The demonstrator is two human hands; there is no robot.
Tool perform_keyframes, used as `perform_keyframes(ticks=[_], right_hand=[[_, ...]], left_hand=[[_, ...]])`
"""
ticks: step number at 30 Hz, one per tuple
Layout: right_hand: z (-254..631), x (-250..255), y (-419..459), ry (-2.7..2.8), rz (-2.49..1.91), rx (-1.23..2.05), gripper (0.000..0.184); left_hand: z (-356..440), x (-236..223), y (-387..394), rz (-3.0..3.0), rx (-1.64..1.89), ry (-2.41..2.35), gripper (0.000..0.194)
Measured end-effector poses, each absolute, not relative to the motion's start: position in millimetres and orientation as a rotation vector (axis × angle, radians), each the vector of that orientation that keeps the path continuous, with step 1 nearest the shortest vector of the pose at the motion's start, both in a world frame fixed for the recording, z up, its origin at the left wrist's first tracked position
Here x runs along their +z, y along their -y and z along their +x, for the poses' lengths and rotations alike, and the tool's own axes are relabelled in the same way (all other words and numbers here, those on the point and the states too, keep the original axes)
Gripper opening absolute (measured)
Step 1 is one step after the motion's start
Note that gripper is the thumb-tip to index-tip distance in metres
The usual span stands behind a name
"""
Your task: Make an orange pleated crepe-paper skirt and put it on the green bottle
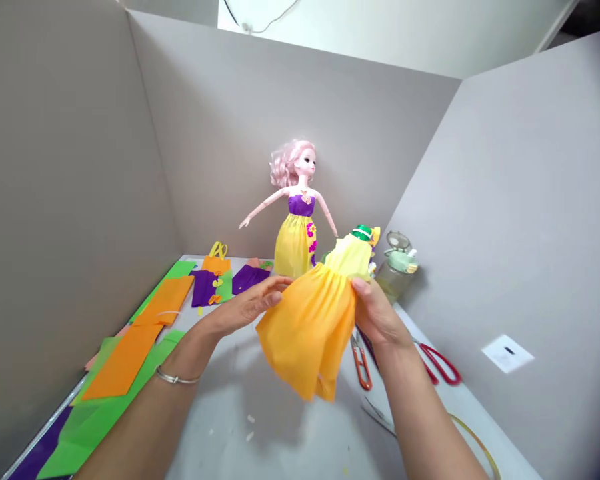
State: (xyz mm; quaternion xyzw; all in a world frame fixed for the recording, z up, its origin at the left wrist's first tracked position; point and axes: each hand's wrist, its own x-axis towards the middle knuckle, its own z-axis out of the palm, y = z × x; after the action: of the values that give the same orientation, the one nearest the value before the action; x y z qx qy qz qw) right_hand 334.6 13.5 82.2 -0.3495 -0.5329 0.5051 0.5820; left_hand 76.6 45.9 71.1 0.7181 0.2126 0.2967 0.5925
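A small doll dress (325, 300), with a pale yellow top and a gathered orange-yellow skirt, is held up over the table. My right hand (377, 310) grips it at the waist, thumb on the near side. My left hand (253, 307) is beside the skirt's left edge, fingers stretched out; whether the fingertips touch the cloth behind is hidden. Beyond the dress stands a pink-haired doll (300, 207) in a purple top and yellow skirt with flower trims. Partly hidden behind the dress is a shiny green roll (361, 232).
Orange (125, 363) and green cloth pieces (167, 343) lie along the left side. A small patchwork bag (213, 283) is at the back. Orange-handled snips (361, 365), red-handled scissors (443, 363) and a lidded bottle (397, 270) are at right. Grey panels surround the table (230, 427).
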Motion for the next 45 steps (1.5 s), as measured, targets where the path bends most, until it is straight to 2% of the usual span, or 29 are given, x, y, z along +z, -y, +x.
perform_keyframes(ticks=[4, 8, 10, 12, 17, 20, 24, 30, 33, 38, 45], right_hand=[[340.3, 88.1, -16.2, 1.117, -0.854, 1.098, 0.038], [347.5, 91.4, -17.8, 1.028, -0.836, 1.073, 0.036], [350.8, 92.1, -18.5, 0.998, -0.823, 1.062, 0.035], [353.5, 92.9, -18.3, 0.983, -0.809, 1.057, 0.033], [357.3, 95.4, -14.4, 1.023, -0.787, 1.085, 0.036], [359.5, 95.6, -14.9, 1.036, -0.788, 1.077, 0.037], [366.3, 94.8, -18.1, 1.030, -0.788, 0.996, 0.032], [377.9, 97.3, -15.9, 1.108, -0.801, 0.847, 0.039], [374.9, 96.7, -14.8, 1.169, -0.816, 0.853, 0.042], [357.3, 92.2, -15.5, 1.247, -0.800, 0.929, 0.047], [348.2, 88.9, -15.2, 1.309, -0.774, 0.977, 0.052]], left_hand=[[74.2, 51.2, -60.9, 1.609, 0.726, -0.522, 0.045], [80.7, 38.5, -67.6, 1.640, 0.657, -0.522, 0.072], [90.8, 35.2, -65.7, 1.632, 0.735, -0.555, 0.079], [103.6, 33.3, -61.1, 1.603, 0.871, -0.597, 0.072], [126.1, 29.3, -49.3, 1.493, 1.123, -0.714, 0.037], [129.5, 22.4, -50.9, 1.420, 1.167, -0.785, 0.028], [131.5, 11.2, -55.7, 1.321, 1.126, -0.839, 0.030], [134.2, 5.8, -20.9, 1.215, 0.713, -0.638, 0.037], [135.0, 0.6, 6.8, 1.019, 0.782, -0.514, 0.052], [137.5, -15.5, 32.5, 0.684, 0.922, -0.428, 0.048], [133.1, -24.8, 33.1, 0.577, 1.006, -0.562, 0.040]])
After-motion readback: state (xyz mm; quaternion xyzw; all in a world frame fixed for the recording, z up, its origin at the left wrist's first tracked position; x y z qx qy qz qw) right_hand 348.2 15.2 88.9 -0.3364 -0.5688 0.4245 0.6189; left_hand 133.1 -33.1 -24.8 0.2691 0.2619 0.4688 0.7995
